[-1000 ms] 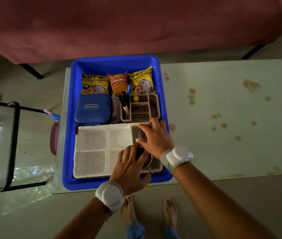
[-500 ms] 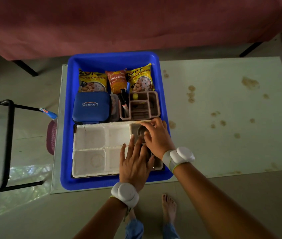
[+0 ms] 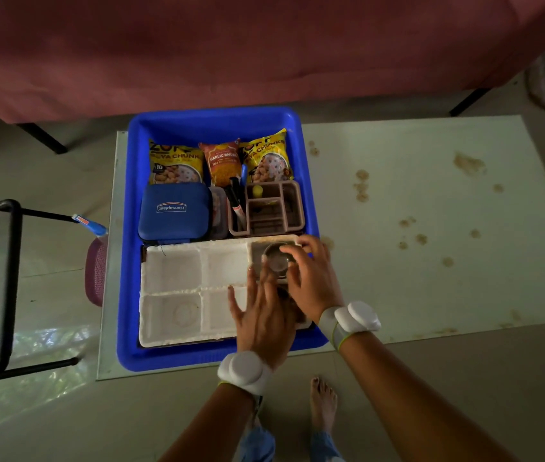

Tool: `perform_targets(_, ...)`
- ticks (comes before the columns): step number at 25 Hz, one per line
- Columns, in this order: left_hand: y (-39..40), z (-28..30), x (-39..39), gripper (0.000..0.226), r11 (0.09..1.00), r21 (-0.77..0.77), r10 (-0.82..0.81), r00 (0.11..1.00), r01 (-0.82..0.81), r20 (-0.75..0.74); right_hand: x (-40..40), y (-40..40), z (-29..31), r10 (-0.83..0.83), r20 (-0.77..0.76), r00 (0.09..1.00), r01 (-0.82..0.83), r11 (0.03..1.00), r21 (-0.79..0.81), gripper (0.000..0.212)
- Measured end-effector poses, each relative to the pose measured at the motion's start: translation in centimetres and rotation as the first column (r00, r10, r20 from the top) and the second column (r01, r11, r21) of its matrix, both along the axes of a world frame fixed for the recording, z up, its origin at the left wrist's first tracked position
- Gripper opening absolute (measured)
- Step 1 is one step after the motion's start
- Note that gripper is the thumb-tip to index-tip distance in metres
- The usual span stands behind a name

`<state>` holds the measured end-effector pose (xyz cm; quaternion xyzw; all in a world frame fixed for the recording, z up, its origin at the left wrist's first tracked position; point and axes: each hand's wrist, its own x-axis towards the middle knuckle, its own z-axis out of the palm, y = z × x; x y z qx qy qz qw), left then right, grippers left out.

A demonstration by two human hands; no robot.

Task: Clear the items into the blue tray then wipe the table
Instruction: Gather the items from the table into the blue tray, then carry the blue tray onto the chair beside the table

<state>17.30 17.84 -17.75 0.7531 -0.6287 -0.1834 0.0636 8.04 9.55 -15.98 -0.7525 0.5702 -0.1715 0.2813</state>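
Note:
The blue tray (image 3: 131, 248) sits on the left part of the table. Inside it are three snack packets (image 3: 217, 160), a blue zip case (image 3: 175, 210), a brown organiser (image 3: 274, 208) and a white foam plate (image 3: 177, 285) with compartments. A small round steel cup (image 3: 276, 260) stands in the foam plate's far right compartment. My right hand (image 3: 313, 283) curls its index finger and thumb round the cup. Beside it, my left hand (image 3: 261, 315) lies flat over the foam plate, with straight fingertips touching the cup's near side.
The pale table (image 3: 431, 228) right of the tray carries several brown stains (image 3: 361, 185). A black chair frame (image 3: 11, 278) stands at the left, with a pink object (image 3: 94, 271) and a blue-capped bottle (image 3: 92, 225) near the table's left edge. A red-draped table (image 3: 264, 45) is beyond.
My left hand has slid forward and right over the foam plate, its fingers straightening toward the cup. My right hand has stayed at the cup, which now shows more between the fingers.

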Motion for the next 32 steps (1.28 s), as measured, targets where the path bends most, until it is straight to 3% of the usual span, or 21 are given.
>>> perform_targets(3, -0.6, 1.8, 5.2, 0.048, 0.942, -0.142, 0.296, 0.952, -0.305, -0.082, -0.7, -0.5, 0.6, -0.276, -0.031, 0.961, 0.276, 0.961, -0.017, 0.040)
perform_targets(6, -2.3, 2.1, 11.2, 0.062, 0.756, -0.101, 0.638, 0.763, -0.646, -0.106, -0.1, -1.8, 0.7, -0.542, 0.000, 0.841, 0.515, 0.800, 0.309, 0.044)
perform_targets(9, -4.0, 2.5, 14.4, 0.068, 0.628, 0.048, 0.772, 0.615, -0.777, -0.161, 0.9, -2.8, 0.1, -0.703, 0.092, 0.706, 0.566, 0.637, 0.523, 0.033)
perform_targets(12, -5.2, 2.4, 16.8, 0.059, 0.548, 0.106, 0.827, 0.518, -0.830, -0.220, 1.3, -3.5, -0.2, -0.805, 0.131, 0.579, 0.600, 0.529, 0.600, 0.016)
perform_targets(15, -5.3, 3.1, 18.7, 0.056, 0.519, 0.158, 0.841, 0.470, -0.840, -0.268, 1.4, -3.4, 1.2, -0.798, 0.114, 0.592, 0.614, 0.538, 0.578, 0.017)
perform_targets(20, -4.1, 8.0, 18.5, 0.038, 0.478, 0.069, 0.823, 0.419, -0.875, -0.384, 1.1, -2.8, 7.8, -0.773, 0.046, 0.633, 0.645, 0.559, 0.522, 0.036)
perform_targets(24, -2.4, 14.7, 19.4, 0.028, 0.397, -0.014, 0.821, 0.362, -0.918, -0.441, 2.6, -2.0, 15.8, -0.753, 0.117, 0.648, 0.617, 0.609, 0.498, 0.046)
perform_targets(27, -1.2, 21.0, 21.8, 0.034, 0.342, -0.097, 0.832, 0.349, -0.935, -0.431, 5.6, -1.7, 21.8, -0.700, 0.189, 0.689, 0.560, 0.679, 0.476, 0.052)
perform_targets(32, 0.4, 29.3, 28.0, 0.034, 0.281, -0.234, 0.837, 0.357, -0.931, -0.415, 13.4, -2.3, 28.5, -0.611, 0.299, 0.733, 0.502, 0.782, 0.369, 0.049)
